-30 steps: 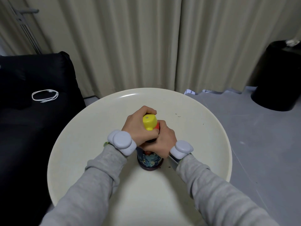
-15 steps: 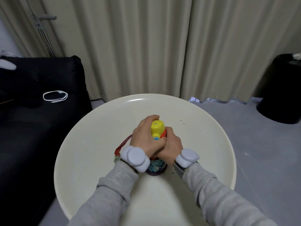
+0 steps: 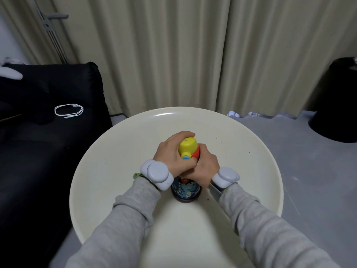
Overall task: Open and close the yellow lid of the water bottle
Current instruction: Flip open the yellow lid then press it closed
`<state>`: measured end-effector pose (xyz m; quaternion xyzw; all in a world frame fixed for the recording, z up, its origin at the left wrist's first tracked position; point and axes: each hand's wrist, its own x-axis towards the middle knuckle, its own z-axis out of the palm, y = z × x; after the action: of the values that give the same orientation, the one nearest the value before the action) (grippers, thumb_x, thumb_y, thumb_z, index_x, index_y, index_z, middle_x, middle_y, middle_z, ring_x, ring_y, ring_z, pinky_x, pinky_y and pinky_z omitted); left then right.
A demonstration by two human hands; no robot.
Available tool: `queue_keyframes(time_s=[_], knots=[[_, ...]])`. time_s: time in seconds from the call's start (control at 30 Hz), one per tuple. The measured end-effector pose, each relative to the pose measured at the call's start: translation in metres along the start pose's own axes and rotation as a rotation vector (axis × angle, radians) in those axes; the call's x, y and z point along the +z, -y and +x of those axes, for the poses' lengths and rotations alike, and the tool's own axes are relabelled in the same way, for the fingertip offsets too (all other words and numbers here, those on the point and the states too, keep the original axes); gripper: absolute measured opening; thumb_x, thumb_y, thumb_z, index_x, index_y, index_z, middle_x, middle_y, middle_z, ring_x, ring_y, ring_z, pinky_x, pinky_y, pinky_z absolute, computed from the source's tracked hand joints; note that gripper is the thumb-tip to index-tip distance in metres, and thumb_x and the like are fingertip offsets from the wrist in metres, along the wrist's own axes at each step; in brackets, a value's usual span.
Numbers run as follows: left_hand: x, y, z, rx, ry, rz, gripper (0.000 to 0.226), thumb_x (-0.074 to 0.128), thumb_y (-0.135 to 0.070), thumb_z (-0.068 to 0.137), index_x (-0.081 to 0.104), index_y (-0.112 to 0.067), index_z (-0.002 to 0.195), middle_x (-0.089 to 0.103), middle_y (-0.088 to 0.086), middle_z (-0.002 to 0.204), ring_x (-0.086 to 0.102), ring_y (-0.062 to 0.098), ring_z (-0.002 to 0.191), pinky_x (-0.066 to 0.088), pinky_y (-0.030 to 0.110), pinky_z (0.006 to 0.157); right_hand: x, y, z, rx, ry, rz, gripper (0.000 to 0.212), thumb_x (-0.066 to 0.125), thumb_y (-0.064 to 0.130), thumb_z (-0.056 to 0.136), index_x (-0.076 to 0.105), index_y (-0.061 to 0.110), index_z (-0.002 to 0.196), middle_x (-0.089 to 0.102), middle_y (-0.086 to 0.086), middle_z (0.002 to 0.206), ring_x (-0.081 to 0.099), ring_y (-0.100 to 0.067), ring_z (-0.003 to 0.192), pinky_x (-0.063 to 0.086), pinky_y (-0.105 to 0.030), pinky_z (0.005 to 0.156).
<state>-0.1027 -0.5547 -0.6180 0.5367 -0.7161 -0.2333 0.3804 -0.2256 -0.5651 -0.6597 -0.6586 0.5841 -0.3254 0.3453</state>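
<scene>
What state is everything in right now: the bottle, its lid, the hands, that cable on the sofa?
water bottle: upright on the round table.
yellow lid: down, looks closed.
left hand: wrapped around the lid.
right hand: grip closed on the bottle's neck.
white cable: coiled, lying on the black sofa.
curtains: drawn shut.

text: none legible — water bottle (image 3: 185, 191) print: too blurred to read
</scene>
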Motion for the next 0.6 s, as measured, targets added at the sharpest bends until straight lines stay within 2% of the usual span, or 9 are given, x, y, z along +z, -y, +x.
queue_keyframes(time_s=[0.13, 0.23, 0.4, 0.47, 0.53, 0.6], knots=[[-0.002, 0.0, -0.002, 0.009, 0.012, -0.023, 0.057, 0.065, -0.024, 0.053, 0.054, -0.04, 0.106, 0.056, -0.017, 0.099, 0.048, -0.001, 0.083, 0.034, -0.003, 0.067, 0.001, 0.002, -0.002, 0.003, -0.008, -0.015, 0.07, 0.068, 0.056, 0.039, 0.034, 0.038, 0.097, 0.05, 0.022, 0.078, 0.047, 0.007, 0.066, 0.03, -0.008, 0.048], [-0.002, 0.0, -0.003, 0.003, 0.027, -0.02, 0.06, 0.065, -0.028, 0.054, 0.05, -0.041, 0.111, 0.055, -0.016, 0.1, 0.05, 0.005, 0.086, 0.035, 0.0, 0.066, 0.001, 0.003, -0.006, 0.005, -0.013, 0.005, 0.071, 0.068, 0.054, 0.039, 0.034, 0.037, 0.098, 0.051, 0.021, 0.079, 0.048, 0.005, 0.067, 0.031, -0.009, 0.048], [0.002, 0.001, -0.006, -0.04, 0.033, -0.059, 0.065, 0.068, -0.04, 0.066, 0.038, -0.04, 0.125, 0.052, -0.007, 0.121, 0.049, 0.011, 0.101, 0.034, 0.02, 0.085, 0.001, 0.006, -0.009, -0.021, 0.02, -0.006, 0.076, 0.067, 0.052, 0.04, 0.038, 0.029, 0.106, 0.048, 0.022, 0.082, 0.047, 0.006, 0.069, 0.033, -0.012, 0.051], [0.004, 0.0, -0.006, -0.044, 0.0, -0.093, 0.059, 0.054, -0.05, 0.074, 0.036, -0.038, 0.129, 0.046, -0.003, 0.134, 0.044, 0.012, 0.116, 0.03, 0.022, 0.094, -0.002, 0.006, -0.01, -0.038, 0.043, -0.006, 0.077, 0.071, 0.052, 0.04, 0.036, 0.032, 0.105, 0.048, 0.025, 0.084, 0.049, 0.008, 0.071, 0.034, -0.009, 0.051], [0.003, 0.0, -0.003, -0.031, -0.018, -0.102, 0.057, 0.038, -0.055, 0.078, 0.035, -0.034, 0.132, 0.034, -0.001, 0.147, 0.03, 0.012, 0.132, 0.021, 0.022, 0.103, -0.007, 0.004, -0.009, -0.068, 0.066, 0.008, 0.076, 0.077, 0.049, 0.042, 0.033, 0.04, 0.104, 0.049, 0.029, 0.088, 0.051, 0.014, 0.073, 0.038, -0.004, 0.053], [0.001, 0.002, -0.001, -0.026, -0.031, -0.078, 0.059, 0.03, -0.057, 0.08, 0.034, -0.034, 0.133, 0.027, -0.001, 0.151, 0.021, 0.011, 0.137, 0.014, 0.022, 0.106, -0.012, 0.002, -0.007, -0.103, 0.081, -0.03, 0.078, 0.079, 0.047, 0.044, 0.037, 0.042, 0.108, 0.055, 0.025, 0.096, 0.055, 0.011, 0.081, 0.04, -0.003, 0.06]])
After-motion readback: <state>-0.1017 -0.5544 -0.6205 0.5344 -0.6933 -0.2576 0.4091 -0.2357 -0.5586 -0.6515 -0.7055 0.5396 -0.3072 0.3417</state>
